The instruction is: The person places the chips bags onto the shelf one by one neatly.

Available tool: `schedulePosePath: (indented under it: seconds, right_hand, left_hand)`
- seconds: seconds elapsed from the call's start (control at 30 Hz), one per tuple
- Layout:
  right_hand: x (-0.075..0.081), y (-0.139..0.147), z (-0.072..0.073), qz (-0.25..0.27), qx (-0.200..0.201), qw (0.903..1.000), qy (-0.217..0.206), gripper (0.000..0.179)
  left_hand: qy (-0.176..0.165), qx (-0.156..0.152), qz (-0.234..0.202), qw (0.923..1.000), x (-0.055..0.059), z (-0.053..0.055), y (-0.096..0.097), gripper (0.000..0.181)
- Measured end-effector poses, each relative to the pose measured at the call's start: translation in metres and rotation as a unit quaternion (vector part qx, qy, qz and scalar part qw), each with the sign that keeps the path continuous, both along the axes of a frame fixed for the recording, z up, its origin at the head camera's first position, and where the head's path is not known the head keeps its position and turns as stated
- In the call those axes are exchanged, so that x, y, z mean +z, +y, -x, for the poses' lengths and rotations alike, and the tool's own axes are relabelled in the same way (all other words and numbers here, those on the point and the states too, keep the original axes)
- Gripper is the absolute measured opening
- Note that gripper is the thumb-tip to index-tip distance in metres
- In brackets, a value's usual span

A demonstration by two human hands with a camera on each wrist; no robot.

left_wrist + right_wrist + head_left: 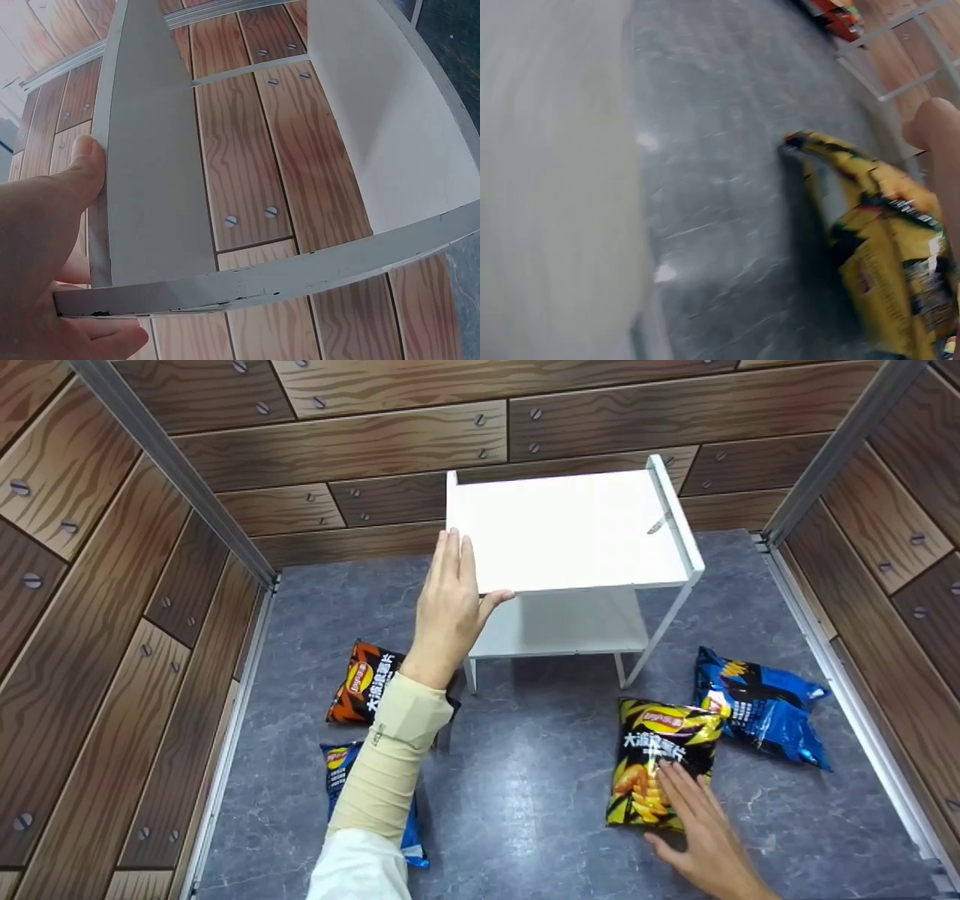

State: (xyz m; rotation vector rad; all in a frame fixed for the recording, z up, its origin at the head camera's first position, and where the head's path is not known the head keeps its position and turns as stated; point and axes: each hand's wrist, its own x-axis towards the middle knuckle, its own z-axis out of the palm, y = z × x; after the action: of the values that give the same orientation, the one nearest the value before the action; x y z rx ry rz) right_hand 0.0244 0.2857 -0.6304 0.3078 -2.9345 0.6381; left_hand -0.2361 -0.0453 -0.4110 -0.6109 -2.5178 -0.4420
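A white two-tier side table (555, 532) stands near the back wall. My left hand (450, 604) rests on its near left corner, fingers straight along the left side and thumb along the front edge. Seen in the left wrist view, the thumb (88, 161) lies against the tabletop edge. A yellow-and-black bag of potato chips (664, 727) lies on the floor to the right. Over its lower right part is my right hand (705, 832), with fingers extended and thumb apart. Whether those fingertips touch the bag is unclear.
A blue chip bag (772, 712) lies against the yellow one, near the right wall rail. On the left are an orange-and-black chip bag (360, 682) and another blue bag (337, 769), both partly covered by my left forearm. Wood-patterned panels (360, 442) enclose the grey floor.
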Motion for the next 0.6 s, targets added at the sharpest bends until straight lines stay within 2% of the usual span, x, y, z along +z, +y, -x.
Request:
schedulePosePath:
  seconds: [0.1, 0.2, 0.33, 0.47, 0.6]
  right_hand:
    - [-0.007, 0.001, -0.004, -0.017, -0.014, 0.9977, -0.064, 0.101]
    - [-0.012, 0.003, -0.005, -0.03, -0.014, 0.9958, -0.085, 0.108]
    - [-0.019, 0.004, -0.006, -0.043, -0.01, 0.9954, -0.086, 0.118]
    - [-0.026, 0.004, -0.008, -0.061, -0.004, 0.9944, -0.086, 0.12]
    - [-0.035, 0.005, -0.008, -0.084, 0.003, 0.9955, -0.045, 0.117]
  left_hand:
    - [-0.001, -0.001, 0.0, 1.0, 0.001, 0.0, 0.001, 0.093]
    - [0.0, -0.002, 0.0, 1.0, 0.001, 0.0, 0.001, 0.092]
    - [0.004, -0.002, 0.0, 1.0, 0.001, 0.0, 0.0, 0.092]
    - [0.004, 0.0, 0.001, 1.0, 0.001, 0.0, 0.0, 0.092]
    - [0.002, 0.001, 0.003, 1.0, 0.0, 0.0, 0.0, 0.092]
